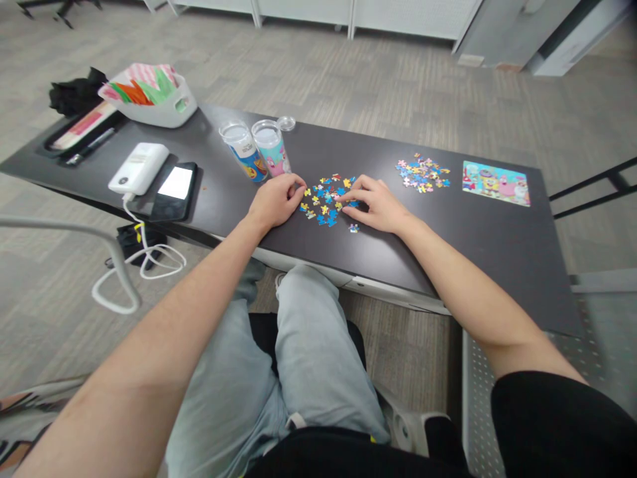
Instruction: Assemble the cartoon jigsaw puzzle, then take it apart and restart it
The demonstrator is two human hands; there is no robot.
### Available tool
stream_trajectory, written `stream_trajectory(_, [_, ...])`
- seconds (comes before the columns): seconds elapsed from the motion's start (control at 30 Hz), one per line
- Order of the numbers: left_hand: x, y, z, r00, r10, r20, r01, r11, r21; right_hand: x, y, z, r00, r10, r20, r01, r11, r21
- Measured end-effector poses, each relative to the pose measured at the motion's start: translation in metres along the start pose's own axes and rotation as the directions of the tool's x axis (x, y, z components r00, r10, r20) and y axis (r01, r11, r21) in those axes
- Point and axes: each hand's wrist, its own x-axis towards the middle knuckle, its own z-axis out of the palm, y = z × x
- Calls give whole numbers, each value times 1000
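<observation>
A loose pile of small jigsaw puzzle pieces (326,199), mostly blue and yellow, lies on the dark table in front of me. At its left edge rests my left hand (279,200), fingers curled and thumb close to the index finger; whatever may be inside is hidden. My right hand (375,204) reaches over the pile's right side with fingers apart, the tips at the pieces. One single puzzle piece (353,228) lies just below that hand. Farther right are a second puzzle pile (422,174) and a colourful cartoon picture card (496,183).
Behind my left hand stand two clear cylindrical containers with printed labels, a blue one (243,151) and a pink-and-turquoise one (271,147), near a clear lid (286,123). Leftward are a phone (174,191), a white power bank with cable (139,168) and a white basket (164,114).
</observation>
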Motion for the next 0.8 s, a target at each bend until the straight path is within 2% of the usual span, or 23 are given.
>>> stream_trajectory(0.27, [0, 3, -2, 999, -7, 41, 8, 1000, -19, 2, -4, -1, 1000, 28, 9, -28, 1000, 6])
stream_trajectory(0.43, [0, 6, -6, 993, -14, 114, 16, 1000, -19, -1, -10, -6, 998, 48, 40, -47, 999, -16])
stream_trajectory(0.8, [1, 2, -3, 994, -27, 106, 28, 1000, -4, -1, -9, -6, 995, 98, 35, -98, 995, 15])
